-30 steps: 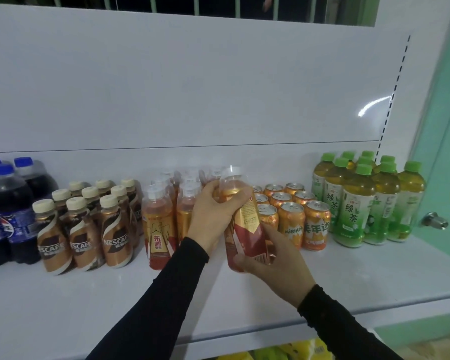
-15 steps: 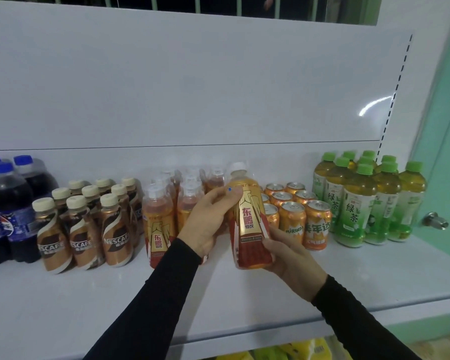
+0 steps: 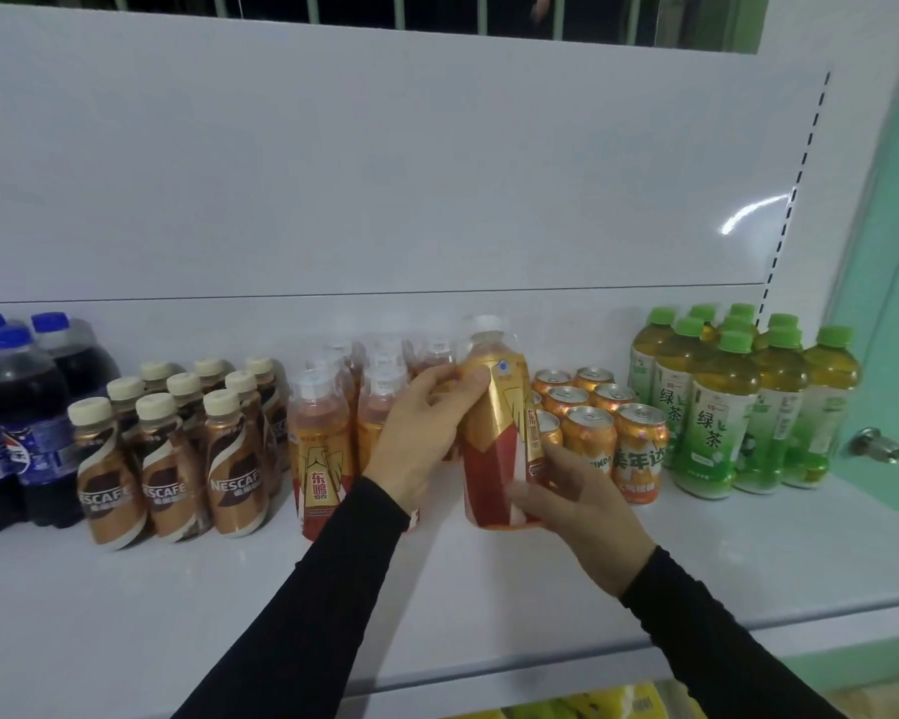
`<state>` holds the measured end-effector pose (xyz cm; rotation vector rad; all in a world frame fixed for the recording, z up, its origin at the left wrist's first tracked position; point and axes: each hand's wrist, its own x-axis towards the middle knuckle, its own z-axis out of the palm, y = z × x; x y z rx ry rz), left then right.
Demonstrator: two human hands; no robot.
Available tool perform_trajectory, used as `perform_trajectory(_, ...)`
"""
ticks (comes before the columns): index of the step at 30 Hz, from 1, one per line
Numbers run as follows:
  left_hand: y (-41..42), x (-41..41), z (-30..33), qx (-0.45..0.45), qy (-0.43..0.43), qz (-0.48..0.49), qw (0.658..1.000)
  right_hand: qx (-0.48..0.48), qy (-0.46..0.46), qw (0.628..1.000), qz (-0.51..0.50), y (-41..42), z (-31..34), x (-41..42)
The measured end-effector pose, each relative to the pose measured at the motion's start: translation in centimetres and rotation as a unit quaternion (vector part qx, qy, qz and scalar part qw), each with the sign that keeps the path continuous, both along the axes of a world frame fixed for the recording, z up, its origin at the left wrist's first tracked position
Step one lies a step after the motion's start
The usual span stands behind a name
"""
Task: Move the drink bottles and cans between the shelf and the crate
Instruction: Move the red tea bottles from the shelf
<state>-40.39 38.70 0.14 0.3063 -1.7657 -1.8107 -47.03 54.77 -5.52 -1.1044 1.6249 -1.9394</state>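
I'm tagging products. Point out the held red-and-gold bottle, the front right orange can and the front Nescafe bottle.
red-and-gold bottle (image 3: pixel 489 459), head view, red lower label.
front right orange can (image 3: pixel 638 459), head view, printed side.
front Nescafe bottle (image 3: pixel 232 485), head view, brown label.

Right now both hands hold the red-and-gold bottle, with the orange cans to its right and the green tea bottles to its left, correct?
Not quite: the head view shows the green tea bottles on the far right, beyond the orange cans. Both the left hand and right hand do hold the red-and-gold bottle.
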Motion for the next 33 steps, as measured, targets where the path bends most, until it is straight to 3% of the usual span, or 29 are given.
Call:
perform_trajectory(3,-0.2,0.2,0.3,0.049,-0.005,-0.055,0.997,-0.031,-0.098,0.992,0.074,0.1,0.1,-0.1)
perform_trajectory(5,-0.4,0.1,0.2,0.048,-0.009,-0.051,0.998,-0.02,-0.111,0.99,0.081,0.0,0.0,-0.1)
perform_trajectory(9,-0.3,-0.2,0.0,0.058,0.016,-0.004,0.998,0.056,0.075,0.995,-0.013,-0.2,0.4,0.4)
perform_trajectory(12,0.0,-0.4,0.2,0.063,0.044,0.018,0.997,0.107,0.205,0.964,-0.13,-0.8,0.3,0.6)
perform_trajectory(14,0.3,-0.5,0.4,0.059,0.051,0.027,0.997,0.118,0.237,0.947,-0.181,-1.3,0.2,0.8)
perform_trajectory(17,0.5,-0.5,0.5,0.016,0.039,0.032,0.999,0.099,0.2,0.957,-0.184,-1.5,0.4,0.9)
perform_trajectory(20,-0.1,-0.3,0.5,-0.021,0.011,0.032,0.999,0.071,0.104,0.986,-0.109,-1.3,0.1,0.3)
perform_trajectory(25,-0.8,-0.1,0.7,0.025,-0.022,-0.038,0.999,-0.011,-0.105,0.994,0.04,-1.2,0.3,-0.3)
perform_trajectory(27,-0.8,-0.1,0.8,0.042,-0.028,-0.047,0.998,-0.014,-0.144,0.987,0.066,-1.3,0.5,-0.3)
perform_trajectory(30,-1.1,-0.2,0.7,0.059,-0.017,-0.024,0.998,0.015,-0.103,0.993,0.056,-1.5,0.5,-0.5)
perform_trajectory(33,-1.1,-0.2,0.7,0.078,0.005,0.009,0.997,0.081,0.031,0.996,0.012,-1.4,1.1,-0.3)
